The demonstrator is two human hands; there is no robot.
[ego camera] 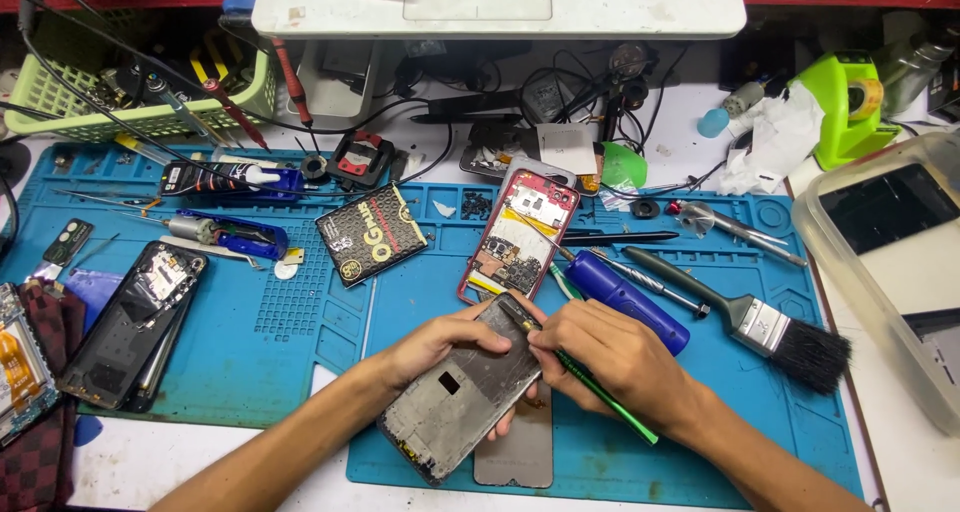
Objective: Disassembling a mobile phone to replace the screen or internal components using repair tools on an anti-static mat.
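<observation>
My left hand grips a grey phone frame by its left edge, tilted above the blue work mat. My right hand holds a thin green tool like a pen, its tip touching the frame's upper right corner. A flat grey panel lies on the mat under the frame. Just beyond my hands lies an opened red phone with its circuit board showing.
A blue screwdriver and a black brush lie right of the red phone. A black battery, a black phone body and a glue tube lie to the left. A clear plastic box stands at the right edge.
</observation>
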